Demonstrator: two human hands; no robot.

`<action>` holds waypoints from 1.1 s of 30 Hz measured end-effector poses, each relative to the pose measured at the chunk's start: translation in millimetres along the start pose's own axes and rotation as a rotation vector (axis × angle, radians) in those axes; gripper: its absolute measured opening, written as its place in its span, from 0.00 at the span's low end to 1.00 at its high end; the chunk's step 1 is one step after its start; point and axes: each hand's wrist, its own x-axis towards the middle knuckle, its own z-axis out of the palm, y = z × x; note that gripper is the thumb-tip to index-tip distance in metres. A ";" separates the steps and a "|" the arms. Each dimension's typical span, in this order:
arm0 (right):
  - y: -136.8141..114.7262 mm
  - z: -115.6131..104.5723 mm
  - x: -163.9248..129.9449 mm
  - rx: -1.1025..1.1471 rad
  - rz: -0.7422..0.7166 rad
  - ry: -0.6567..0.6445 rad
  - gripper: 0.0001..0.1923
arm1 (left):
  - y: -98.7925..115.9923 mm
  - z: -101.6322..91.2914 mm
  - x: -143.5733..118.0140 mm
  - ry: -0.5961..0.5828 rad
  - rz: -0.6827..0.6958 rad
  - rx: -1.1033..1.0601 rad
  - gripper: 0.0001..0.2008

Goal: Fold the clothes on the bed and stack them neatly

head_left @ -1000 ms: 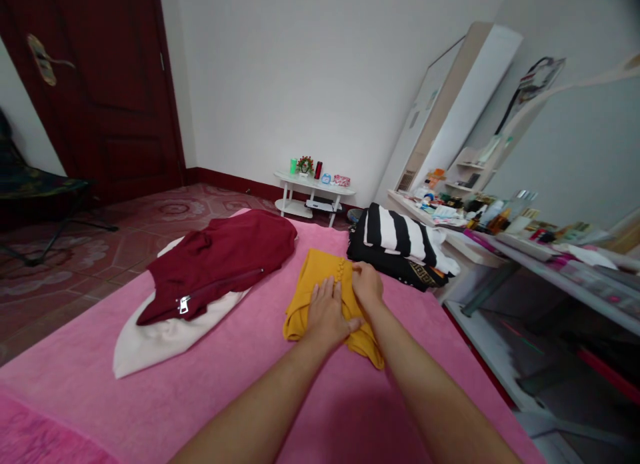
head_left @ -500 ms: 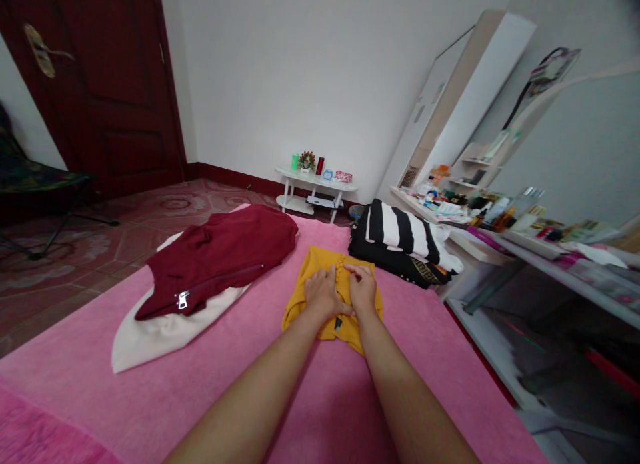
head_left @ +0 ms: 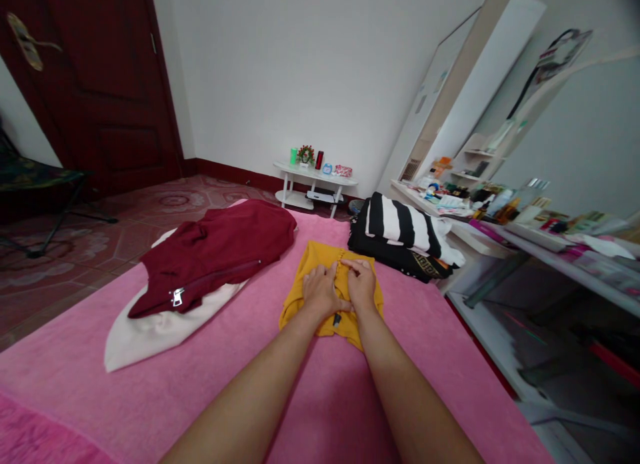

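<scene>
No text, label, brand or number could be read anywhere in the view. The bottles and boxes crowding the long white counter (head_left: pixel 505 234) at the right were too small and blurred to show lettering, as were the small items on the low white side table (head_left: pixel 315 179).

Both hands, left (head_left: pixel 320 292) and right (head_left: pixel 361 285), lie flat, palms down.

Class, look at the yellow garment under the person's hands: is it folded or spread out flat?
Folded. The yellow garment forms a compact bundle with doubled edges, both hands pressing flat on it.
</scene>
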 end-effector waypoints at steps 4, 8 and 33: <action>-4.4 -1.6 -1.6 -0.011 0.027 0.049 0.19 | 1.2 0.1 -1.8 -0.004 -0.024 0.024 0.46; -9.1 -3.0 -3.9 -0.037 0.054 0.064 0.16 | 0.8 0.8 -3.9 0.020 -0.018 0.025 0.42; -9.8 -2.6 -3.8 -0.050 0.049 0.033 0.16 | -1.8 2.8 3.3 0.024 0.007 0.007 0.50</action>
